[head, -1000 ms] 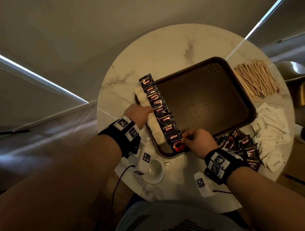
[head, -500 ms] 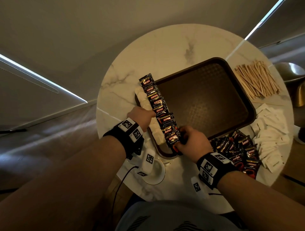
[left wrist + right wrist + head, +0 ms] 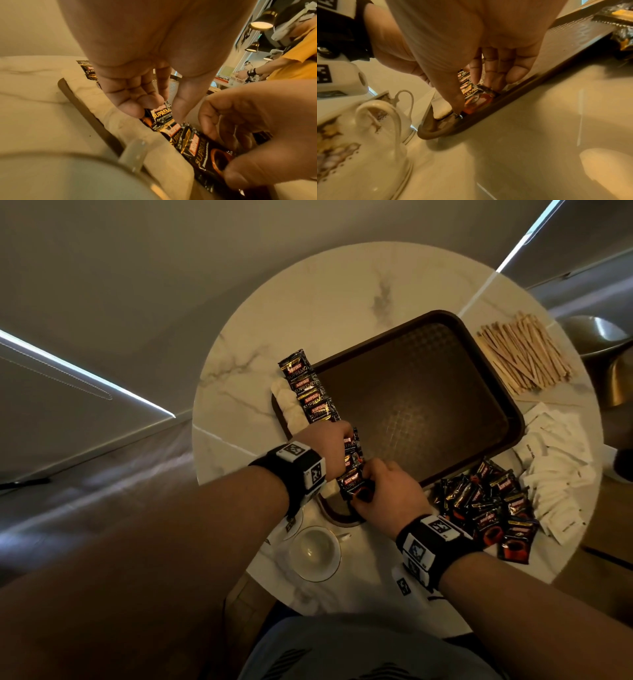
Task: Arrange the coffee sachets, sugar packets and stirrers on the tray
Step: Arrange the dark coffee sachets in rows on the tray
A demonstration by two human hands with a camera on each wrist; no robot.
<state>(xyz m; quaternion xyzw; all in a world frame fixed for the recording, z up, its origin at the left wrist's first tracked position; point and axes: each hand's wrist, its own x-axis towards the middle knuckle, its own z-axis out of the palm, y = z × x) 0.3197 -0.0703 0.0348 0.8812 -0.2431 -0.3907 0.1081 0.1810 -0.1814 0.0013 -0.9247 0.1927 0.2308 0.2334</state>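
A brown tray (image 3: 428, 364) lies on the round marble table (image 3: 308, 302). Along its left edge run a row of white sugar packets (image 3: 287, 409) and a row of black coffee sachets (image 3: 308, 392). My left hand (image 3: 349, 440) reaches down onto the middle of the sachet row. In the left wrist view its fingertips (image 3: 135, 109) press beside a sachet (image 3: 162, 113). My right hand (image 3: 363, 484) pinches the nearest sachet (image 3: 351, 484) at the row's near end, thumb (image 3: 453, 102) on one side and fingers on the other. Wooden stirrers (image 3: 527, 357) lie right of the tray.
Loose coffee sachets (image 3: 486, 505) and loose sugar packets (image 3: 555, 467) are heaped at the tray's right front. A white cup on a saucer (image 3: 313, 549) stands by the tray's near left corner, close under my left wrist. The table edge is near.
My right hand slid left along the tray's front edge to the row's near end and took hold of the last sachet. My left hand moved from the sugar packets onto the sachet row.
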